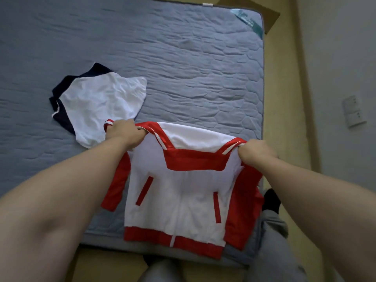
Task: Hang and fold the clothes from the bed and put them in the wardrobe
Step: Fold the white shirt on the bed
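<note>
The red-and-white jacket (pixel 179 190) is held up by its shoulders over the near edge of the bed (pixel 183 58). Its front is turned toward the camera, and its sleeves hang at either side. One shoulder is grasped by the left hand (pixel 122 132), with the fingers curled round the fabric. The other shoulder is grasped in the same way by the right hand (pixel 255 152). No fold is seen in the jacket, and no hanger is in view.

Just beside the left hand, a white-and-navy garment (pixel 101 106) lies on the mattress. Whether it is folded or merely laid flat cannot be told. No other clothing is seen on the bed, and the wardrobe is not in view.

Judgement: the task is assessed as incomplete. The jacket is yet to be folded or hung, the second garment is yet to be put away, and nothing can be confirmed as stored.
</note>
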`<control>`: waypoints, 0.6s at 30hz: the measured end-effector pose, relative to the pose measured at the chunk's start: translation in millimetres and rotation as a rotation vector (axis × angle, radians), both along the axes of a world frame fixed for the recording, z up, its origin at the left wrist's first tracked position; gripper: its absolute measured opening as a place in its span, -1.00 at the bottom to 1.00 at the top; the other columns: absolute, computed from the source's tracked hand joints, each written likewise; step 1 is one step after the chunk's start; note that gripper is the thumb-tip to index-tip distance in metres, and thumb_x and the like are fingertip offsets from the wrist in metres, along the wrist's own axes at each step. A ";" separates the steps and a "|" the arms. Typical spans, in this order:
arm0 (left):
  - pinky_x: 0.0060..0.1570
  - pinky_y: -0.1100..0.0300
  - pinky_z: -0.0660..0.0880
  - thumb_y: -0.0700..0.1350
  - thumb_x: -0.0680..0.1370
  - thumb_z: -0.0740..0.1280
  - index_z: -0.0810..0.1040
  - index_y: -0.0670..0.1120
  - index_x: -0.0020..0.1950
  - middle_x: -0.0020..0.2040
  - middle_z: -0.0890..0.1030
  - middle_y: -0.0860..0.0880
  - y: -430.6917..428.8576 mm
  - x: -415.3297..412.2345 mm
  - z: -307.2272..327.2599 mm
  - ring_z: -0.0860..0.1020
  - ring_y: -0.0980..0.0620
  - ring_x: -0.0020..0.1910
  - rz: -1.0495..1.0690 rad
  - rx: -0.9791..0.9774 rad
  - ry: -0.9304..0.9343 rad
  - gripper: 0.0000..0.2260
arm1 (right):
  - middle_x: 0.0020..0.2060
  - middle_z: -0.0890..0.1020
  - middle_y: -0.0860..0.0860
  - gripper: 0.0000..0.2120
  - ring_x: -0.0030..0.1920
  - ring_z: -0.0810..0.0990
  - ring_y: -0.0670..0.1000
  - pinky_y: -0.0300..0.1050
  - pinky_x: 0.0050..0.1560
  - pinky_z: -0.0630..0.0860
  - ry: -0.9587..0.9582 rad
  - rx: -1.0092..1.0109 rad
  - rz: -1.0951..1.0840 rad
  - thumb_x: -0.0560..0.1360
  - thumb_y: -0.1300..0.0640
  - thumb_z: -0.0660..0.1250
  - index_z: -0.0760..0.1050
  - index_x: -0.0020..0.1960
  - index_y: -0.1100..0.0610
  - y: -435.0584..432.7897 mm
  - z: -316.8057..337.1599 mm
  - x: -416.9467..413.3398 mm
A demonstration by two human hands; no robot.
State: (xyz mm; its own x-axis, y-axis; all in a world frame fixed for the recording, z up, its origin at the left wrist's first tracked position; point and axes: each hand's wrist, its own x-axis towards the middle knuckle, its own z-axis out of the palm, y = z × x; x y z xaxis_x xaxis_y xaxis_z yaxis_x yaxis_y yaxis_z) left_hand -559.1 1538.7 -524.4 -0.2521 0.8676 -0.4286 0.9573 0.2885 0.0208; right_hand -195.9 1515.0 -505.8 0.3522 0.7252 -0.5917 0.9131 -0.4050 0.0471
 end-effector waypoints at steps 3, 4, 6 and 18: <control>0.21 -0.04 0.35 0.16 0.53 0.15 0.55 -0.13 0.09 0.09 0.61 -0.23 37.7 11.9 -43.3 0.51 -0.25 0.16 0.048 0.022 0.019 -0.59 | 0.32 0.53 0.21 -0.55 0.27 0.53 0.26 0.04 0.18 0.48 0.048 -0.026 0.030 0.53 -0.02 0.11 0.51 0.29 0.16 58.0 -52.1 13.7; 0.17 -0.04 0.35 0.14 0.52 0.15 0.54 -0.13 0.05 0.07 0.61 -0.22 49.0 15.4 -56.3 0.51 -0.25 0.14 0.076 0.031 0.021 -0.62 | 0.32 0.53 0.21 -0.52 0.28 0.52 0.27 0.04 0.19 0.48 0.075 -0.039 0.059 0.51 -0.04 0.10 0.51 0.29 0.17 80.3 -70.6 17.1; 0.09 -0.03 0.37 0.10 0.50 0.16 0.53 -0.14 0.01 0.04 0.60 -0.22 73.1 22.7 -78.7 0.52 -0.26 0.11 0.137 0.066 0.039 -0.66 | 0.32 0.52 0.23 -0.53 0.27 0.53 0.28 0.02 0.14 0.47 0.125 -0.050 0.111 0.54 -0.05 0.11 0.51 0.30 0.19 125.7 -105.4 20.4; 0.25 -0.04 0.41 -0.04 0.58 0.32 0.47 -0.21 0.28 0.29 0.51 -0.27 97.1 136.7 -219.1 0.47 -0.29 0.28 0.609 0.078 -0.211 -0.66 | 0.26 0.42 0.20 -0.61 0.28 0.44 0.26 0.11 0.19 0.41 0.240 0.142 0.448 0.54 0.02 0.28 0.33 0.31 0.15 168.7 -231.5 10.4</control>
